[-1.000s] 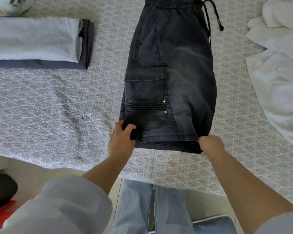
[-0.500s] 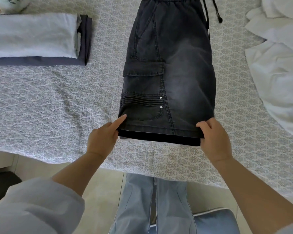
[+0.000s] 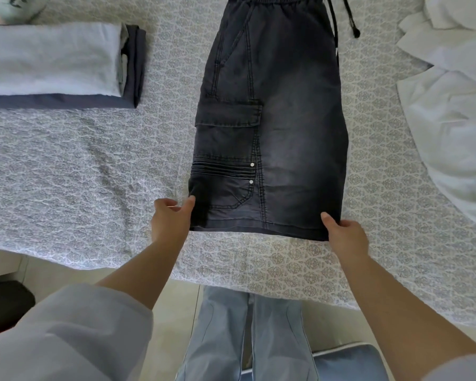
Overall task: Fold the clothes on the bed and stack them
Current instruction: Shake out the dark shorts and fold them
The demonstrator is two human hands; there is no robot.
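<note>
Head view: your left hand (image 3: 171,221) and right hand (image 3: 346,233) pinch the hem corners of the black cargo shorts (image 3: 272,127), flat on the patterned bedspread (image 3: 80,166). Folded stack (image 3: 58,64) far left; white garment (image 3: 451,105) right.

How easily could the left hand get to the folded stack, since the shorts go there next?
Probably yes. The left hand grips the shorts at the hem corner, and only bare bedspread lies between it and the folded stack. It must let go or carry the shorts along.
</note>
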